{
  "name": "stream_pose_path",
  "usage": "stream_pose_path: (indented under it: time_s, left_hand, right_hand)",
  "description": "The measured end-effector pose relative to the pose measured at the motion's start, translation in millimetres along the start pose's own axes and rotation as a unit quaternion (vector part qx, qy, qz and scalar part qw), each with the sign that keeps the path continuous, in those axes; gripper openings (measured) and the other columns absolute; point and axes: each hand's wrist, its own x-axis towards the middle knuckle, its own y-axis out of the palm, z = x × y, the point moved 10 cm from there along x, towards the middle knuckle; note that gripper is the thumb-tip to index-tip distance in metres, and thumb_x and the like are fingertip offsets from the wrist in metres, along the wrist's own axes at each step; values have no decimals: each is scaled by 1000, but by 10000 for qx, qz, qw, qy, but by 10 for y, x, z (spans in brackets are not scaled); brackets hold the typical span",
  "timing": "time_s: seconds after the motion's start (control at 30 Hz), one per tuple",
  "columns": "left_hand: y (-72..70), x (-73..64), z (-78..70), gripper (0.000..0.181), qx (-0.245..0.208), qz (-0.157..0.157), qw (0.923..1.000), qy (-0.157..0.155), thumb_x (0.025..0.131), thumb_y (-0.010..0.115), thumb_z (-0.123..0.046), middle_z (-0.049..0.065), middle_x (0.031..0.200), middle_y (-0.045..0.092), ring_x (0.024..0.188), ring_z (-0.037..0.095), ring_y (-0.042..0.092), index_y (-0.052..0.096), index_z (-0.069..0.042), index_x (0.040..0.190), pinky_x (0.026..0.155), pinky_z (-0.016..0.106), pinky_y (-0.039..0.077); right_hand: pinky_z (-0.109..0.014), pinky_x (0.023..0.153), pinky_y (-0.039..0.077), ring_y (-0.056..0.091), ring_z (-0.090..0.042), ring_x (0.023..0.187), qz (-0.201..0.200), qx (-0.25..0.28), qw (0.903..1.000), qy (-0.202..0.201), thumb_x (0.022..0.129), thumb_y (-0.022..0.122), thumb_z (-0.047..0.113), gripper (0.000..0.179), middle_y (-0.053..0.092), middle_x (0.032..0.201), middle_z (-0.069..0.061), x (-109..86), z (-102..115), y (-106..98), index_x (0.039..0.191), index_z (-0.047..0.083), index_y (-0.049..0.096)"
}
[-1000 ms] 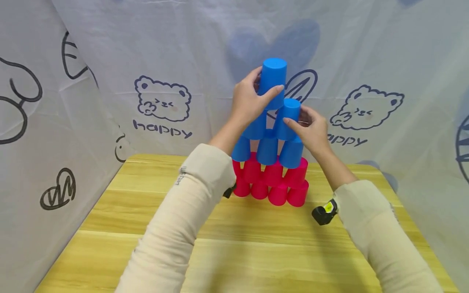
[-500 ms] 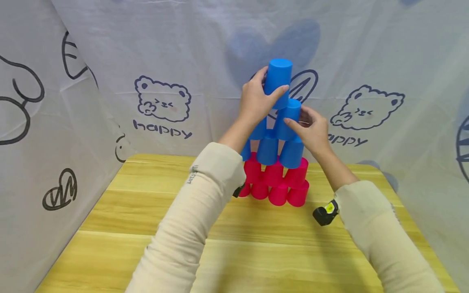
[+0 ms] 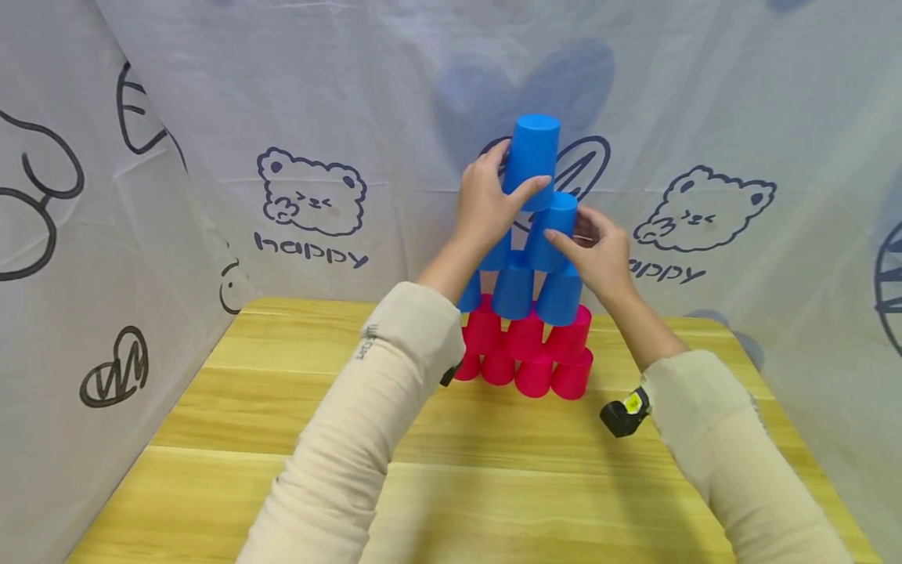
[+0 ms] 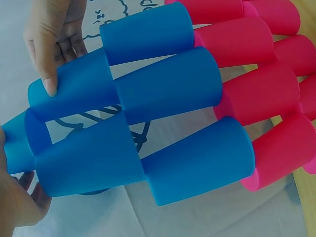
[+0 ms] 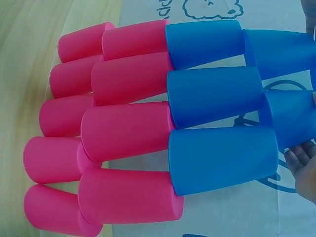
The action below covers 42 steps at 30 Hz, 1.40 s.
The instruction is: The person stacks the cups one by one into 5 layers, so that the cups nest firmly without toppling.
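A stepped wall of upside-down cups stands on the table, two rows of red cups point(image 3: 524, 337) below and blue cups point(image 3: 514, 290) above. My left hand point(image 3: 486, 196) holds the topmost blue cup point(image 3: 533, 157), fingers behind and thumb across its front. That cup's rim meets the bases of the two blue cups under it; whether it bears fully on them I cannot tell. My right hand point(image 3: 599, 251) pinches the right one of those two, a blue cup point(image 3: 553, 235), thumb in front. In the left wrist view the right thumb lies on this blue cup point(image 4: 74, 84).
The wooden table point(image 3: 282, 470) runs forward from the cup wall. Close behind hangs a white cloth point(image 3: 409, 94) printed with bear drawings. A black wrist camera point(image 3: 623, 415) sits below the right sleeve. My left forearm covers the wall's left end in the head view.
My left hand has moved right with the topmost blue cup, then slightly back left. Its grip now sits a little lower on the cup. The right hand stays in place.
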Motion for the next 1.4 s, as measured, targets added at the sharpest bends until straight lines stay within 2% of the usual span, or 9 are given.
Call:
stream_pose_path:
  time_s: [0.13,0.23,0.37,0.5,0.67,0.93,1.17,1.4]
  left_hand:
    - [-14,-29,65,71,63,-72,10000,-22,85,62,-42,6,143,44,130,21,43,35,-12,143,105,36,41]
    - [-50,-47,113,67,24,-119,9999,49,89,56,-43,5,145,41,132,21,39,33,-12,144,107,39,38]
    - [-138,-75,165,59,-47,-226,9996,188,94,46,-41,6,145,40,132,21,39,33,-12,143,108,41,37]
    - [-233,-119,222,55,-47,-324,9993,170,95,41,-41,4,147,38,133,20,37,34,-13,143,108,40,36]
    - [-303,-175,292,56,4,-316,9993,202,95,40,-40,2,149,34,135,19,34,32,-14,144,110,40,33]
    - [-425,-266,402,55,111,-305,9991,289,94,41,-41,2,149,35,135,19,34,33,-16,143,110,41,33]
    - [-502,-327,488,53,209,-233,9983,485,95,44,-34,7,147,38,135,22,34,36,-10,141,111,45,30]
    - [-506,-419,618,53,393,-158,9973,604,94,45,-32,11,145,40,134,26,36,37,-6,139,110,47,31]
  right_hand:
    - [-41,101,44,56,-29,116,-4,-2,10000,5,85,64,37,62,57,128,-15,-3,-10,2,136,8,45]
    - [-41,102,44,55,-29,117,17,-1,10000,37,85,64,37,63,56,130,-15,-9,-25,4,137,8,44]
    - [-41,102,43,55,-29,118,26,63,10000,63,85,64,36,63,55,130,-15,-21,-44,-17,138,8,43]
    - [-41,101,44,55,-28,117,-15,78,10000,20,86,64,34,61,56,130,-15,-41,-35,-76,137,9,44]
    - [-41,102,44,54,-27,118,-43,-31,9999,-95,86,64,33,61,55,131,-14,-69,-2,-157,137,9,43]
    - [-40,102,44,53,-27,120,-106,-287,9994,-180,87,62,36,58,54,132,-14,-93,31,-267,136,10,45]
    - [-39,102,43,54,-27,117,-253,-252,9988,-322,92,56,29,49,56,129,-17,-123,83,-380,134,4,47]
    - [-36,102,43,53,-26,118,-382,-463,9979,-260,93,53,32,49,55,129,-17,-196,8,-493,133,5,48]
